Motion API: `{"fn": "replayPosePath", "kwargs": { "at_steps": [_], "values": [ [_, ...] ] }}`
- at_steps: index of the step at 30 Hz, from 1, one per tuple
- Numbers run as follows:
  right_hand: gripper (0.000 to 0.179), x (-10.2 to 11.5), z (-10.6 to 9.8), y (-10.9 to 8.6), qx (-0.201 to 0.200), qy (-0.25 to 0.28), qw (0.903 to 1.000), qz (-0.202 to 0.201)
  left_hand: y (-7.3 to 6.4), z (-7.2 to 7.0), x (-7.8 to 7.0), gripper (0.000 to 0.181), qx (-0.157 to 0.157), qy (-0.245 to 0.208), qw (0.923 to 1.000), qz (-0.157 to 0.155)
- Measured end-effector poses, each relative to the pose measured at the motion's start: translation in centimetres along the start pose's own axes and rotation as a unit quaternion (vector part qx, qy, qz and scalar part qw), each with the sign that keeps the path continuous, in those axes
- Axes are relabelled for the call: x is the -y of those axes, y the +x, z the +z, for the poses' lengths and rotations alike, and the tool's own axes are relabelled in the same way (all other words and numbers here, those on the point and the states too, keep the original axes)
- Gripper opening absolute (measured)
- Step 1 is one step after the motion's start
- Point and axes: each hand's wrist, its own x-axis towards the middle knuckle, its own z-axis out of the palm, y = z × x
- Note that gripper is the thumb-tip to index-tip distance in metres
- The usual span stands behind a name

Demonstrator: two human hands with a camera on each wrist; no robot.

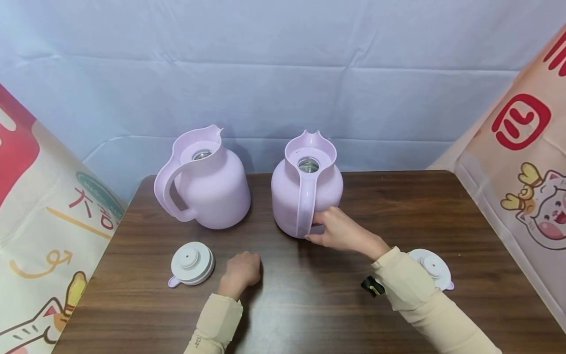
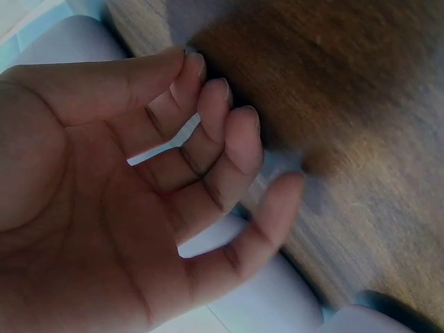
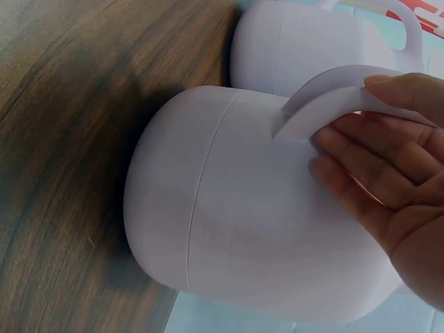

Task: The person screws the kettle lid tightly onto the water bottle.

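Two lilac vacuum jugs stand at the back of the table without lids, inner mouths showing. The right hand [image 1: 338, 228] is at the lower handle of the right jug [image 1: 283, 196], thumb on the outside and fingers inside the loop, as the right wrist view shows. That jug's handle [image 1: 305, 206] faces the front. The left jug [image 1: 221, 191] has its handle turned to the left. The left hand [image 1: 243, 270] is low over the table with loosely curled fingers [image 2: 239, 139] and holds nothing. A white lid [image 1: 192, 263] lies to its left.
A second white lid [image 1: 431, 268] lies at the right, partly hidden by the right sleeve [image 1: 407, 280]. Behind the brown wooden table [image 1: 309, 314] hangs a pale cloth [image 1: 265, 88]. Printed cartoon sheets hang at both sides.
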Motion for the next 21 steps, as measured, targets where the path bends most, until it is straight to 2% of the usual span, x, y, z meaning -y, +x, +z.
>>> {"fn": "replayPosePath", "kwargs": {
  "at_steps": [5,11,16,21],
  "values": [
    [0.014,0.0,0.1,-0.1,-0.004,-0.001,1.0,0.0,-0.2,-0.4,0.1,0.005,-0.007,-0.004,0.9996,0.026],
    [0.017,-0.1,0.2,-0.5,-0.006,0.023,0.9997,0.007,-0.4,-1.0,0.0,0.013,-0.03,-0.017,0.9966,0.075],
    [0.02,-0.4,0.3,-1.1,-0.002,0.049,0.9986,0.018,-0.5,-1.7,-0.4,0.013,-0.063,-0.029,0.9906,0.118],
    [0.021,-0.6,0.3,-1.6,0.005,0.06,0.9979,0.024,-0.6,-2.5,-1.0,0.012,-0.102,-0.05,0.9828,0.146]
  ]
}}
